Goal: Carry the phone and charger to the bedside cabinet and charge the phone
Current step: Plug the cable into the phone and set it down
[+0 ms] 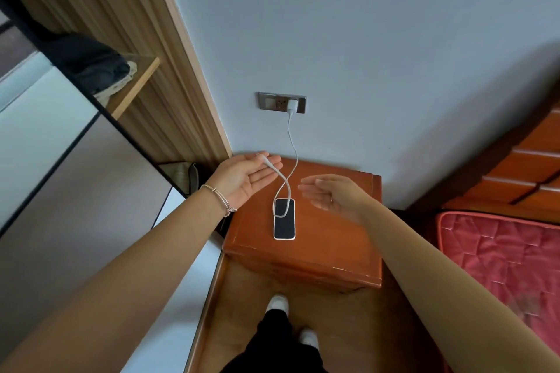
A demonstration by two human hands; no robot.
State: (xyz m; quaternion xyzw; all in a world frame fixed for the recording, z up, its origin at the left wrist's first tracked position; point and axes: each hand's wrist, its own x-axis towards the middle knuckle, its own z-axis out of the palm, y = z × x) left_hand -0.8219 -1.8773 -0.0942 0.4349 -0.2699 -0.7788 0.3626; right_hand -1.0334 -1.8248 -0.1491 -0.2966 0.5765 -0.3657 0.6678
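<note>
the phone point(284, 219) lies face up at the centre of the frame on the bedside cabinet point(333, 239). the charger point(292, 105) is plugged into the wall socket point(272, 101) above it, and its cable point(291, 142) hangs down and loops over the phone. the left hand point(245, 180) is palm up and open, with the cable end resting across its fingers. the right hand point(330, 194) is open and empty. whether the plug is seated in the phone, i cannot tell; the next move is likely fitting it. no writing is readable.

I am seeing the phone point(284, 219) lying mid-frame on the bedside cabinet point(327, 239), charger point(291, 105) plugged above, bed point(500, 254) sitting right.
</note>
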